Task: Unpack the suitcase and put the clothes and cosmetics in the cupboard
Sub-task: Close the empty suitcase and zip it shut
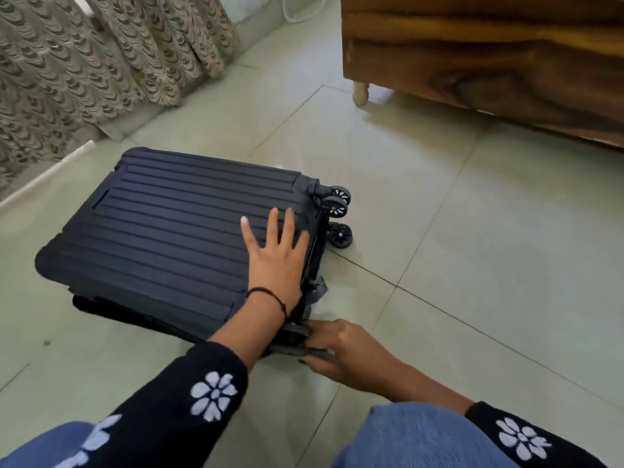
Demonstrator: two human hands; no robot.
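One suitcase (162, 231) (three wheels (339, 234) showing) lies flat; left hand (275, 261) presses it spread-fingered, right hand (341, 352) grips its corner.

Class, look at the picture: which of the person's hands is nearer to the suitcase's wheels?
Left. The left hand lies flat on the suitcase lid, fingers just short of the wheels; the right hand grips the near corner, farther away.

Patterned curtain (84, 55) far left, wooden bed frame (489, 55) top right.
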